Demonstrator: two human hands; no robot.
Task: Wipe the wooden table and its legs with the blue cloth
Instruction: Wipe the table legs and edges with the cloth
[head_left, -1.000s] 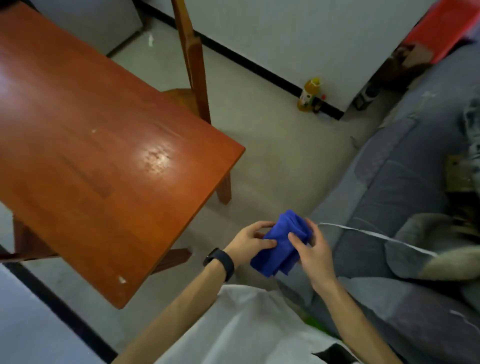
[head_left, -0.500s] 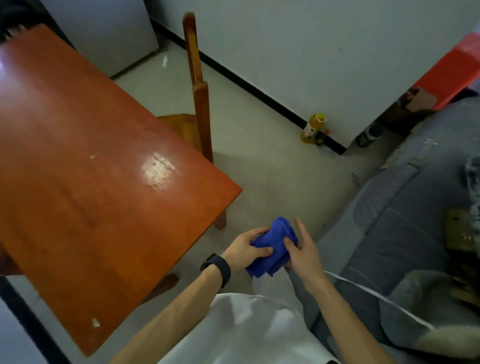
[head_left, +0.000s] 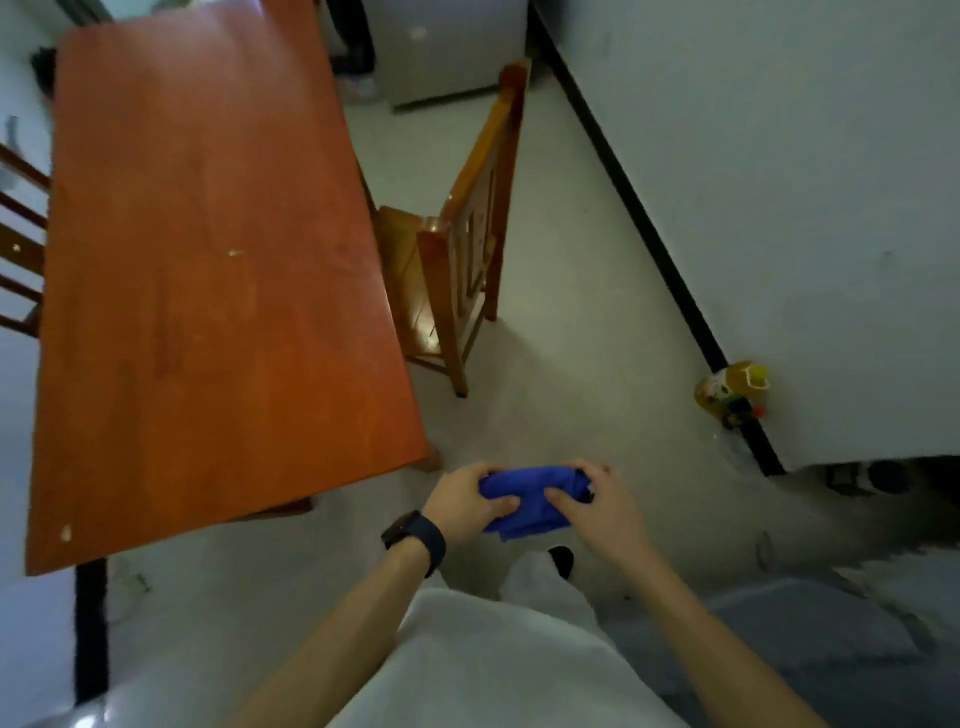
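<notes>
Since the earlier frames we note that the cloth (head_left: 530, 501) has been drawn out sideways between the hands, where it had stood bunched upright. The table (head_left: 208, 260) now runs lengthwise away at our left, with its near corner close to the left hand (head_left: 462, 499).

Both hands grasp the cloth. The left hand pinches one end and the right hand (head_left: 597, 506) the other, thumbs on top and fingers curled around the edges. The cloth hangs over the floor and is clear of the table.

We judge the step to be readying the cloth; no wiping has begun. Next, the cloth must be gathered into a pad in one hand, carried left onto the tabletop and pressed flat. A chair (head_left: 457, 260) stands against the far side and may obstruct access to the legs there.
</notes>
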